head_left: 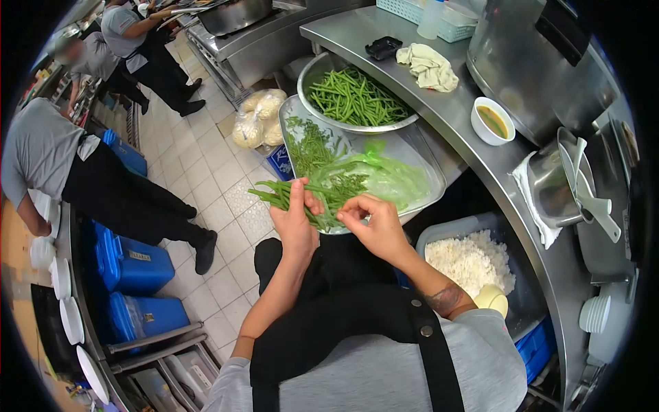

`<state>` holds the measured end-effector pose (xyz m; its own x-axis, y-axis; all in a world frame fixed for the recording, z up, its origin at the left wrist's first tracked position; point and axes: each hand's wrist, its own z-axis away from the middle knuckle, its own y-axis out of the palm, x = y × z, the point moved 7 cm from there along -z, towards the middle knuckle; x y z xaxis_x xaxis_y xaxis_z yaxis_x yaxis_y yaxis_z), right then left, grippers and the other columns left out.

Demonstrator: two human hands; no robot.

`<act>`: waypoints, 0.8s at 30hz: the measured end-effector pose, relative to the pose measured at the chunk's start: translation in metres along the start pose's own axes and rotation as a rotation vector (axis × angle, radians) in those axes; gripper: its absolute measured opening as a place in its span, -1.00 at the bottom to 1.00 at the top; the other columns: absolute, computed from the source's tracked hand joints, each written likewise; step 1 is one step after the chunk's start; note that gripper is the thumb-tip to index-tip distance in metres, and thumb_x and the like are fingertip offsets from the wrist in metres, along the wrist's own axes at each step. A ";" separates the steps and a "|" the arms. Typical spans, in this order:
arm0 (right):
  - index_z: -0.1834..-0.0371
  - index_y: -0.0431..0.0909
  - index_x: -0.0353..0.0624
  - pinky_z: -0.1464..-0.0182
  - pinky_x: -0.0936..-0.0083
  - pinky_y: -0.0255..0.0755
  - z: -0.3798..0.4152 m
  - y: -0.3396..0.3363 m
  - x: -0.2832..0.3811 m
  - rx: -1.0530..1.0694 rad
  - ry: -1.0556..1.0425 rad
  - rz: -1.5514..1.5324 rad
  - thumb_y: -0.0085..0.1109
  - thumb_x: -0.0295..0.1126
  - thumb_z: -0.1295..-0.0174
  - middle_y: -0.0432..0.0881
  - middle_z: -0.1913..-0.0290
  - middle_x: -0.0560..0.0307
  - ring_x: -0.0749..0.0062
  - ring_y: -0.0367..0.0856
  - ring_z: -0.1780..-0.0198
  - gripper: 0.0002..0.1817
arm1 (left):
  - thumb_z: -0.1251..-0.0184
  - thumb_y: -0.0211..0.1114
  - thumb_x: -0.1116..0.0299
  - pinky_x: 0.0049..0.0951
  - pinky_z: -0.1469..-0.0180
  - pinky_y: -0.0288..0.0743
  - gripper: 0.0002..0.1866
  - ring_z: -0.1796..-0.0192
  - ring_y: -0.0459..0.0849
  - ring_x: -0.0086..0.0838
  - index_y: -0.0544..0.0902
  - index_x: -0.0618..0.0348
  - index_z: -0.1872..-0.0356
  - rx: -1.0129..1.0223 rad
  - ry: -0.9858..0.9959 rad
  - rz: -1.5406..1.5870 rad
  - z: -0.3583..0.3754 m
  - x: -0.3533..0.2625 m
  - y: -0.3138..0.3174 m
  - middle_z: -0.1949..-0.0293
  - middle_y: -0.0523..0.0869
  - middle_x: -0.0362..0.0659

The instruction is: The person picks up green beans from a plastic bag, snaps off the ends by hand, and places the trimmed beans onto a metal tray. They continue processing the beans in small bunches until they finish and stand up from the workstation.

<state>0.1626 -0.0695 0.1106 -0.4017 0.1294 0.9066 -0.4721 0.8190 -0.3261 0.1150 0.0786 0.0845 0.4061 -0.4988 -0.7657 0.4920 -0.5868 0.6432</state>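
My left hand (296, 218) is wrapped round a bunch of green beans (273, 195), its thumb pointing up along them. Beside it, my right hand (374, 225) pinches thumb and fingertips together at the near end of the bunch, on a bean tip as far as I can see. Under both hands lies a metal tray (434, 180) with trimmed green bits (310, 145) and a crumpled green plastic bag (384, 172). At the tray's far end stands a large steel bowl (310, 69) heaped with loose green beans (357, 96).
A curved steel counter (473, 147) on the right bears a cloth (427, 67), a soup bowl (493, 121) and pots. Below it sits a tub of rice (470, 257). Bagged goods (259, 118) rest left of the tray. Several people work at left, one (89, 158) nearby.
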 end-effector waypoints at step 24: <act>0.31 0.63 -0.23 0.27 0.33 0.44 -0.033 -0.059 -0.017 -0.235 -0.141 0.390 0.17 -0.43 -0.16 0.55 0.38 0.01 0.12 0.56 0.35 -0.88 | -0.41 0.13 0.17 -0.44 0.37 0.41 -0.78 0.47 0.45 -0.56 0.46 0.04 0.38 0.018 -0.396 0.196 0.004 0.024 -0.063 0.52 0.47 -0.31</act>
<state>0.2229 -0.1020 0.1232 -0.6238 0.3887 0.6780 -0.0812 0.8306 -0.5509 0.0908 0.1015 0.0253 0.1622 -0.8055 -0.5700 0.4207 -0.4661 0.7783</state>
